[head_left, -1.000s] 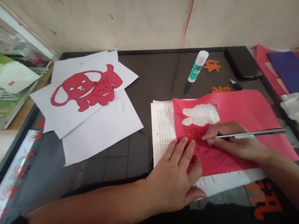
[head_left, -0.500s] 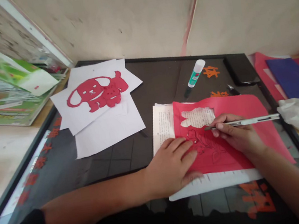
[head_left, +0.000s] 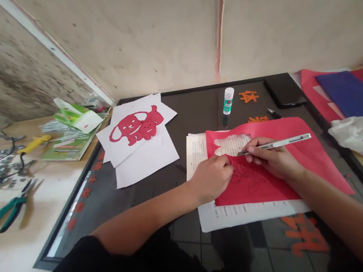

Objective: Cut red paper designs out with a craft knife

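My right hand point(head_left: 274, 160) is pinching a slim metallic cutter point(head_left: 288, 140); my left hand point(head_left: 212, 178), curled, is touching smooth red paper point(head_left: 310, 154); whether it is gripping, I cannot tell.

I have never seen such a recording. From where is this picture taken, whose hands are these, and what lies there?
There is no machine: a camera on the person's head looks forward and down at their own bare hands. The right hand holds a slim silver craft knife. The left hand is curled on a red paper sheet, which lies over white printed pages. On the glossy black tabletop are also a white-and-green glue stick, standing upright, and white paper sheets bearing a red dog-shaped cutout.
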A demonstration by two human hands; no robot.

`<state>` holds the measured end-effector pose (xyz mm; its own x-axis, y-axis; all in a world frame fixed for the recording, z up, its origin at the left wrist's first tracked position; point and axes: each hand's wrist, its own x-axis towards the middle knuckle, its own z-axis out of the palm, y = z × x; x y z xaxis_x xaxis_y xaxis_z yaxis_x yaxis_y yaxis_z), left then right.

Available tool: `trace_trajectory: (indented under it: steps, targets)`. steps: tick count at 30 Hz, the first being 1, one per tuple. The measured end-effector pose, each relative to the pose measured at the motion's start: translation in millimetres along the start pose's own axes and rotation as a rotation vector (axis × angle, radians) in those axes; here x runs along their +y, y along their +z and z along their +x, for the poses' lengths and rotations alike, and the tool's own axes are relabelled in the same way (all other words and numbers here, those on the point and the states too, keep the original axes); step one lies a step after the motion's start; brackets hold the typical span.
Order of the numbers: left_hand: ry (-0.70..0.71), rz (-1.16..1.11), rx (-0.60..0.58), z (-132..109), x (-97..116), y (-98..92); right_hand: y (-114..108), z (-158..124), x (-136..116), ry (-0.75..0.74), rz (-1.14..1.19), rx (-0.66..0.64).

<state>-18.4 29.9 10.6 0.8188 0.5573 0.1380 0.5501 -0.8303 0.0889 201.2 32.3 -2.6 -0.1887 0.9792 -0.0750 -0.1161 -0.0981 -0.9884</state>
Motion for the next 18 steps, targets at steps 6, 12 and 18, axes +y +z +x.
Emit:
trace_trajectory:
  steps: [6,12,18]
  targets:
    - [0.008,0.073,0.016,-2,1,2.7,-1,1,4,-0.007,0.002,-0.010]
    - [-0.256,0.089,0.084,-31,-16,-10.7,6,-3,-6,-0.057,-0.118,-0.007]
    - [-0.272,-0.020,0.065,-59,-2,-16.0,-16,-28,-34,-0.284,-1.088,0.020]
